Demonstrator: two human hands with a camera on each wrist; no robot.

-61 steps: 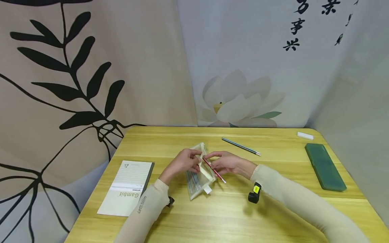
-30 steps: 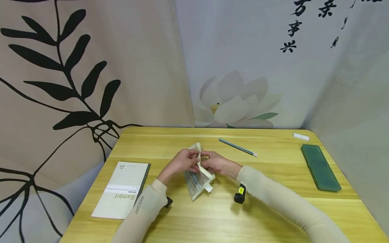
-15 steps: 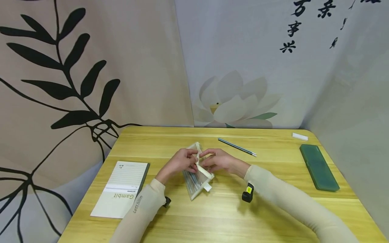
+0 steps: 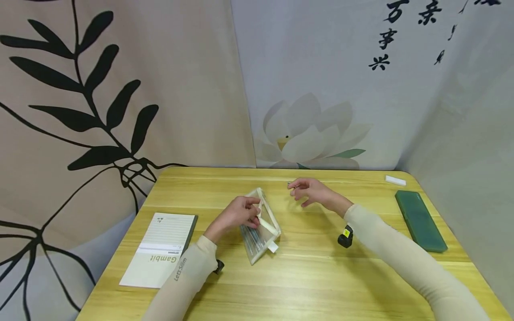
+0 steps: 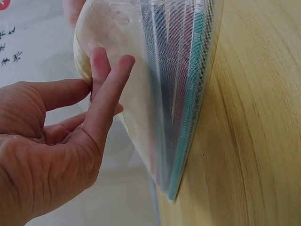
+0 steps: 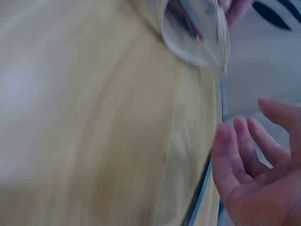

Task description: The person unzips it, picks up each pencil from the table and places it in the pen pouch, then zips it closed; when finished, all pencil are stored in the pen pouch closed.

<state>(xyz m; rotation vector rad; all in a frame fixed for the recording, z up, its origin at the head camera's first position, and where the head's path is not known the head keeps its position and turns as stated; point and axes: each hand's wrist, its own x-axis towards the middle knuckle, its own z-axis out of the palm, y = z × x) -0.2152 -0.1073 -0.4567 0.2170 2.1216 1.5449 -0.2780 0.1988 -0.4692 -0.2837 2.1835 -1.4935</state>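
My left hand (image 4: 239, 213) pinches the rim of a see-through mesh pencil pouch (image 4: 263, 243) between thumb and fingers. In the left wrist view, several coloured pencils (image 5: 181, 61) show through the mesh, with a teal zip (image 5: 193, 70) along the lower edge. The right wrist view looks into the pouch's gaping mouth (image 6: 188, 49), where a red pencil (image 6: 190, 21) lies. My right hand (image 4: 315, 194) is in the air over the back of the table, fingers loosely bent and holding nothing. Beneath it lie dark slim pencils (image 6: 195, 200), mostly hidden by the hand in the head view.
A white notepad (image 4: 158, 252) marked Gambit lies at the left of the wooden table (image 4: 305, 285). On the right are a green case (image 4: 421, 220) and, behind it, a small white block (image 4: 395, 180). Printed curtains hang behind the table.
The red pencil has gone from my right hand into the pouch. My right hand has then let go and moved right and back, over the dark pencils. My left hand keeps its pinch.
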